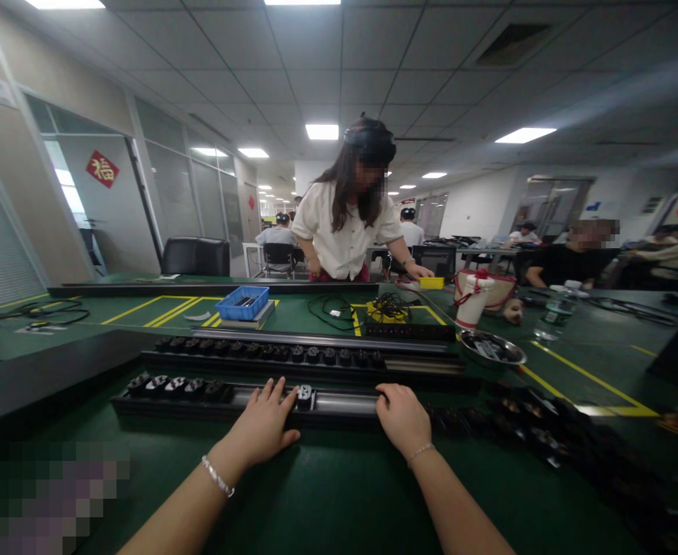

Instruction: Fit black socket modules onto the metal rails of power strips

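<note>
A long black channel (344, 404) with a silvery inside lies across the table before me. Several round black socket modules (175, 385) sit in its left part, some with pale tops. One more socket module (305, 396) stands alone near the middle. My left hand (266, 420) is open, palm down, fingers spread over the channel, its index finger beside that lone module. My right hand (403, 416) is closed, its curled fingers at the channel's right part; the fingertips are partly hidden. Behind lies a second channel (419, 365) with a row of socket modules (298, 354).
Loose black modules (524, 424) are heaped at the right. A metal bowl (494, 348), a white cup (473, 301) and a water bottle (558, 312) stand beyond. A blue bin (244, 303) is at back left. Across the table, a person (347, 223) touches a yellow box (431, 283).
</note>
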A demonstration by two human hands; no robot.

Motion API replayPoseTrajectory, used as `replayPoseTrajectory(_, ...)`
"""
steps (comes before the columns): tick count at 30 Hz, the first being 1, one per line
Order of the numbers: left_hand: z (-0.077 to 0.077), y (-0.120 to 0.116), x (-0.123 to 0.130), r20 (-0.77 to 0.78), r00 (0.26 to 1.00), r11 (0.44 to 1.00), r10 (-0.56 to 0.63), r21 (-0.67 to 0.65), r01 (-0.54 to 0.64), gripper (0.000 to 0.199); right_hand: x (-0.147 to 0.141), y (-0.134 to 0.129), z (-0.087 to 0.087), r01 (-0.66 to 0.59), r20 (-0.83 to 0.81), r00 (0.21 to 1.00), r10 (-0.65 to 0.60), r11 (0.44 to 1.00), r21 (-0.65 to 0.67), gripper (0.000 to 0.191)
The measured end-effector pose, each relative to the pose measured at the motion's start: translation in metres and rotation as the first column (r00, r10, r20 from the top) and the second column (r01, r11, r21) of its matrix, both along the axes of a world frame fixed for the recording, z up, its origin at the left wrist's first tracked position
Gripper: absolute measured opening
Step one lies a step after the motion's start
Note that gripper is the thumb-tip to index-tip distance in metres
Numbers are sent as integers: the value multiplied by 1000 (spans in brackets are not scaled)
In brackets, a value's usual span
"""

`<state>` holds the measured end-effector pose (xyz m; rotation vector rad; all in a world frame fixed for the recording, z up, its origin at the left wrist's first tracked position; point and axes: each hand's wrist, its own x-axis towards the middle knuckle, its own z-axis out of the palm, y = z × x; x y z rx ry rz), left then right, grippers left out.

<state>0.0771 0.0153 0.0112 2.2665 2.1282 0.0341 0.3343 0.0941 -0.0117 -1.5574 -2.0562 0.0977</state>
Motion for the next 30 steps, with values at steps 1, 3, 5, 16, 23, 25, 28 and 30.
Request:
replayPoseTrajectory(1,-1,0,0,4,1000,1000,-5,2,5,74,0,0,0,1,1,1000,-1,1000,1,32)
replayPoseTrajectory(3,-2,0,1,4,1000,1000,-9,7,9,74,0,0,0,4,5,1000,-4,1000,-3,32)
replayPoseTrajectory(5,-4,1,1,-5,1000,1000,-7,15,7,73,0,0,0,6,7,1000,-6,1000,-4,32)
replayPoseTrajectory(16,-14,5,4,-4,998,995,-63,83,63,68,0,0,-1,3,-5,1000,-3,1000,4,31)
replayPoseTrajectory(23,-17,6,8,-5,998,993,-59,104,59,66,0,-1,2,5,-1,1000,-5,1000,-14,31)
replayPoseTrajectory(25,-17,6,8,13,997,991,-74,112,72,66,-1,-2,3,9,0,1000,-9,1000,-21,31)
replayPoseTrajectory(28,-17,5,9,42,994,988,-100,119,94,64,-1,-2,3,15,8,1000,-14,999,-37,31)
replayPoseTrajectory(30,-17,5,10,48,993,987,-108,126,101,63,-1,-2,3,13,12,1000,-13,999,-30,31)
